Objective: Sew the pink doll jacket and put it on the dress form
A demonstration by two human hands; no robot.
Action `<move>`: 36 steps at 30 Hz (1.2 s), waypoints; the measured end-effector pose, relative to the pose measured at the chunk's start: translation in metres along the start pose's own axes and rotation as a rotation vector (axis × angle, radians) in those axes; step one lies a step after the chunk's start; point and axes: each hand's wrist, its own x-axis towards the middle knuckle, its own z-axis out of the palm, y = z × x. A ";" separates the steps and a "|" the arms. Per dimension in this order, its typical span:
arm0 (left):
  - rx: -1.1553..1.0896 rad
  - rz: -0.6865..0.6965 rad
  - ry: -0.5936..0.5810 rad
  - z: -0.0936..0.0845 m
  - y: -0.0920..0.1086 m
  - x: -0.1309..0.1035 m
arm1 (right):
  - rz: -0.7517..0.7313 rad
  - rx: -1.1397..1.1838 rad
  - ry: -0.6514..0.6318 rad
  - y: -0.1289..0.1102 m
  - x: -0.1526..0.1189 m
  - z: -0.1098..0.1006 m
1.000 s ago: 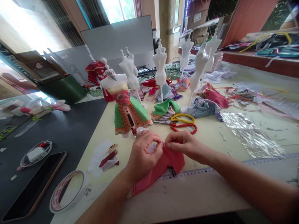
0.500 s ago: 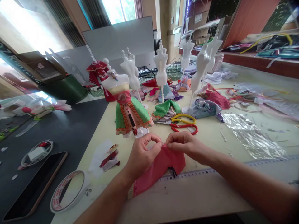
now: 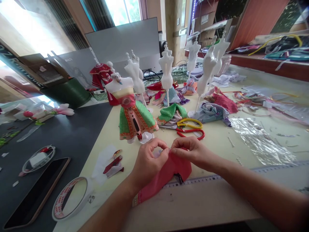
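A small red doll garment point(image 3: 162, 178) with a beaded, gold-trimmed end hangs from both hands over the table's front part. My left hand point(image 3: 152, 158) pinches its upper edge between thumb and forefinger. Close beside it, my right hand point(image 3: 190, 149) pinches the same edge, the fingertips of both nearly touching. Whatever fine thing may be between the fingertips is too small to make out. Just beyond the hands lie scissors point(image 3: 190, 125) with one yellow and one red handle. A small dress form wears a green and pink dress point(image 3: 137, 119) behind my left hand.
Several white dress forms point(image 3: 166, 67) stand at the back among fabric pieces point(image 3: 212, 111). A clear plastic bag point(image 3: 263, 141) lies right, above a ruler point(image 3: 205, 179). At left are a tape roll point(image 3: 88, 190), a phone point(image 3: 36, 193), a white charger point(image 3: 38, 159) and scraps point(image 3: 114, 166).
Almost nothing differs. Both hands keep their pinch on the red garment, with only a slight shift of the fingertips to the right.
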 end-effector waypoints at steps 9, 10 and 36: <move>0.021 0.031 0.007 -0.001 0.000 0.000 | 0.027 0.019 -0.006 -0.002 -0.001 0.000; 0.019 0.030 0.006 -0.001 0.000 0.000 | 0.036 0.023 -0.009 -0.003 -0.001 0.000; -0.065 0.005 -0.042 -0.002 0.003 0.001 | 0.012 0.029 0.029 0.001 0.000 0.000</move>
